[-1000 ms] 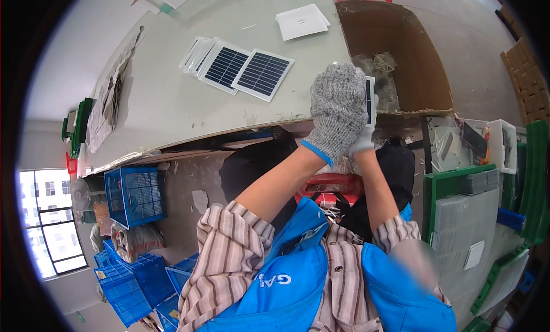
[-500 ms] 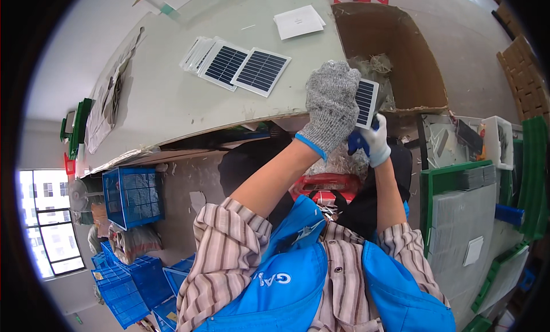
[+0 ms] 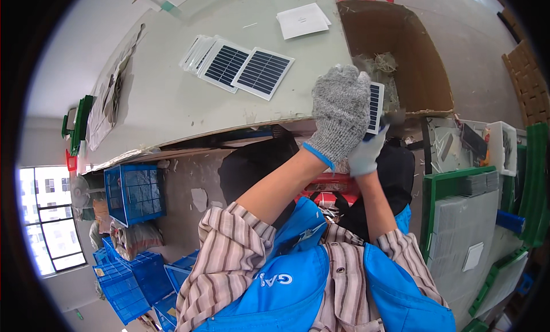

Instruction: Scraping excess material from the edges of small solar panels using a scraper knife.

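My left hand, in a grey knitted glove, grips a small solar panel with a dark gridded face and white border. The panel stands on edge near the table's front right corner, partly hidden by the glove. Just below it is my right hand, in a white glove with dark blue fingertips. Its fingers look curled and are blurred, and a dark smear shows beside them; what they hold cannot be made out. On the table lie a single solar panel and, overlapping it, a fanned stack of panels.
A cardboard box with clear scraps adjoins the grey-green table. White cards lie at its back. Right, a green-edged tray holds flat sheets. Blue crates stand left on the floor. A red container sits between my knees.
My left hand and its panel have shifted slightly right. The right hand has dropped a little and turned, its blue inner side now mostly hidden. The loose panels on the table stay put.
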### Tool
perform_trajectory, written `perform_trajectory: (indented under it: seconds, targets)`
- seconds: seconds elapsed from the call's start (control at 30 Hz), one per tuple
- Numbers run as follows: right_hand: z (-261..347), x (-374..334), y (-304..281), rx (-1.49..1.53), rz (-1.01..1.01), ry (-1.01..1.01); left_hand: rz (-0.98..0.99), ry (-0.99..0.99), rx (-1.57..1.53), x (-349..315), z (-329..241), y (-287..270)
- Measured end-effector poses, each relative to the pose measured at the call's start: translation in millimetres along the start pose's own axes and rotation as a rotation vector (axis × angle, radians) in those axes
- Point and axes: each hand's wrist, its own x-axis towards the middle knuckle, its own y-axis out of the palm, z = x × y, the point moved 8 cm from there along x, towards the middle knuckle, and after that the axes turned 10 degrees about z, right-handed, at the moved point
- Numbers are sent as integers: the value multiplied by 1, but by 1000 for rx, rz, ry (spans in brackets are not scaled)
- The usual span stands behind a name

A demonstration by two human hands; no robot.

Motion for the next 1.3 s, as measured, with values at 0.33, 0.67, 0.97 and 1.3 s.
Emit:
perform_trajectory:
  seconds: [0.33, 0.67, 0.97, 1.3]
  targets:
    - [5, 36, -2, 385, 141, 437, 106, -17, -185, 4, 15, -9]
    - [153, 129, 71, -721, 359, -332, 82, 43, 312, -20, 115, -24]
    - [90, 166, 170, -1325, 874, -890, 251, 63, -213, -20, 72, -19]
    - [21, 47, -24, -92, 215, 448, 137, 123, -71, -2, 26, 1]
